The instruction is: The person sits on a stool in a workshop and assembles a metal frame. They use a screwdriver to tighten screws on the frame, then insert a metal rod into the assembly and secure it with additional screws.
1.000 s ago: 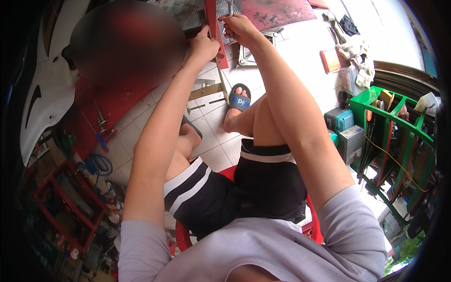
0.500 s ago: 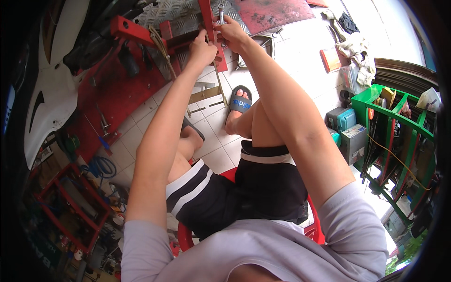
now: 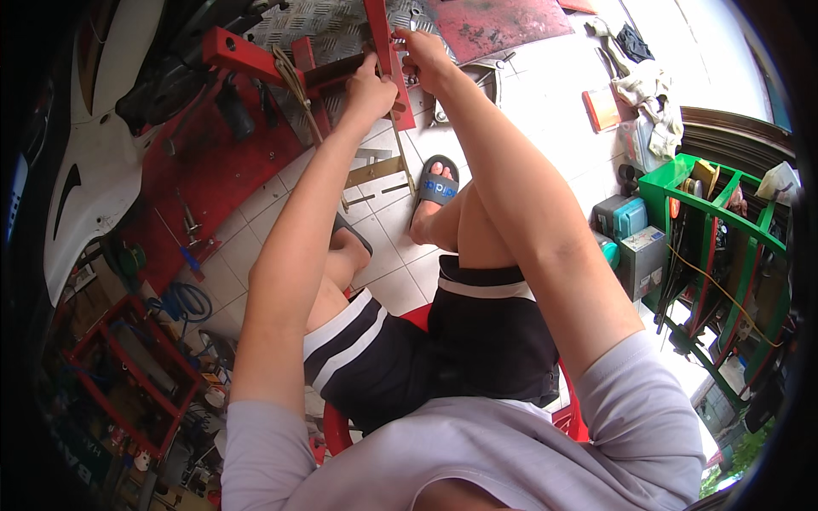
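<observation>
Two arms reach up to the red-painted steel frame (image 3: 256, 56) standing on the white tiled floor (image 3: 545, 94); since a second ago your view has swung left, so the white motorcycle fairing (image 3: 94, 170) now shows. Your left hand (image 3: 368, 85) stays curled around the frame's upright red bar (image 3: 385, 51), and your right hand (image 3: 423, 58) stays pinched on something small against it, too hidden to name.

top of the red upright bar (image 3: 381, 34) cut off by the upper edge, left hand (image 3: 368, 85) fingers curled out of sight behind the bar, whatever the right hand (image 3: 423, 56) pinches too small to tell, red stool (image 3: 341, 426) mostly hidden under the legs
</observation>
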### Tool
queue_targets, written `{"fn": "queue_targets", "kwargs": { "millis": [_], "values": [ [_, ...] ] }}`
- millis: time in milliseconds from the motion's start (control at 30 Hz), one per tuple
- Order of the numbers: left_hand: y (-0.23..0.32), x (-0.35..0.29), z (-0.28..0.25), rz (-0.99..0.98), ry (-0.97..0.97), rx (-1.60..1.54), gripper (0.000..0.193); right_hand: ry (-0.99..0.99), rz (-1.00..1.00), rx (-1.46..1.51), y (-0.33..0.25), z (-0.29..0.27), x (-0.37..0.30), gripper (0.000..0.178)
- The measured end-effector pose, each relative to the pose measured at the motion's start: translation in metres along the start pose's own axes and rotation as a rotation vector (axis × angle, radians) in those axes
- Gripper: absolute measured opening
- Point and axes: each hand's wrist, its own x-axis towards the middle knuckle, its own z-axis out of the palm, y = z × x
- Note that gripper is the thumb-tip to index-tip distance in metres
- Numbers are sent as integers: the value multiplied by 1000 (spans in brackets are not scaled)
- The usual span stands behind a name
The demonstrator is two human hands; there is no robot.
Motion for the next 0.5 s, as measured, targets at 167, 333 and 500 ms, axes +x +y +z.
{"fn": "queue_targets", "kwargs": {
  "millis": [167,333,500],
  "values": [
    [0,0,0,20,-1,11,38,-13,-29,73,1,1,5,28],
    [0,0,1,4,49,-50,34,17,-33,1,4,4,4,32],
    [7,-3,1,-14,72,-70,33,30,-45,67,4,2,7,29]
  ]
}}
